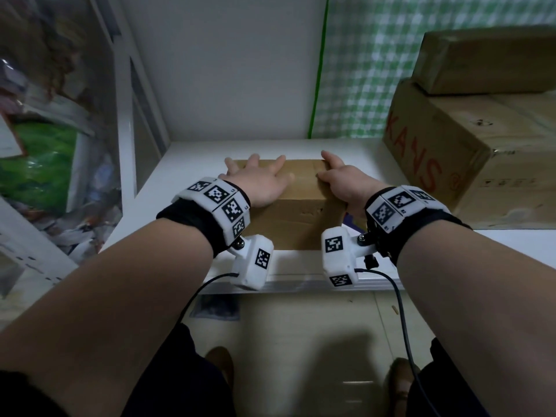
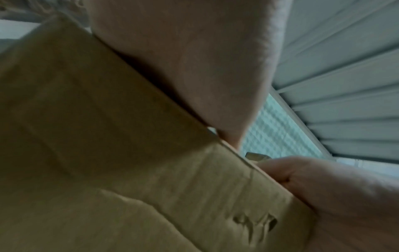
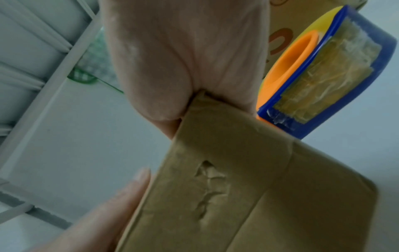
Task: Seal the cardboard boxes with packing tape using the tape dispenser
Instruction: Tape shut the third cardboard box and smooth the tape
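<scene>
A small brown cardboard box lies with its flaps down on the white table. My left hand lies flat on its top, fingers spread and straight. My right hand rests on the top's right edge, index finger and thumb stretched out; its other fingers are hidden. In the left wrist view my palm presses the box. The right wrist view shows a blue tape dispenser with an orange core standing just right of the box. Neither hand touches it.
A large cardboard box with red letters stands at the right of the table, with a smaller box stacked on it. A white wall and a green checked curtain close the back. Clutter fills the left side.
</scene>
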Motion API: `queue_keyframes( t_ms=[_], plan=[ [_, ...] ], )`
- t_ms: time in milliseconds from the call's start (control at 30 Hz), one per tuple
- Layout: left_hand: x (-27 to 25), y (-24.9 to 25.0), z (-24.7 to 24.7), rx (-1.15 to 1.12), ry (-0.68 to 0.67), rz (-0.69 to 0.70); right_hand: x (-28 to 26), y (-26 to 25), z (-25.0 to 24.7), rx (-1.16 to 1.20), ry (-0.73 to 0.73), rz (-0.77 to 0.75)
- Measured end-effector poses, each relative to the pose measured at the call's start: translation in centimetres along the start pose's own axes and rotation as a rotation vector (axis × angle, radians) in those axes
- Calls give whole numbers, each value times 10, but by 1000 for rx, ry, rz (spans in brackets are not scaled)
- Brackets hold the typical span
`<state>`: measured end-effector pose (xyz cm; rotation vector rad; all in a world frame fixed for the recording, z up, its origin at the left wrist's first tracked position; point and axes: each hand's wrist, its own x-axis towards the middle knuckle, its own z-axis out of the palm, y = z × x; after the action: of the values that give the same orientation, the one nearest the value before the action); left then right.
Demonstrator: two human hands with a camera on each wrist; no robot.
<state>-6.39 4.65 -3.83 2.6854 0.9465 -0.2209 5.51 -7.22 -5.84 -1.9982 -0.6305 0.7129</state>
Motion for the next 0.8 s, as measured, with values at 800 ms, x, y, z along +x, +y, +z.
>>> queue_keyframes(
  t_ms=[800],
  plan=[
    [6,11,-5,226,35,157,-9,51,-49,-798,129,214]
  ],
)
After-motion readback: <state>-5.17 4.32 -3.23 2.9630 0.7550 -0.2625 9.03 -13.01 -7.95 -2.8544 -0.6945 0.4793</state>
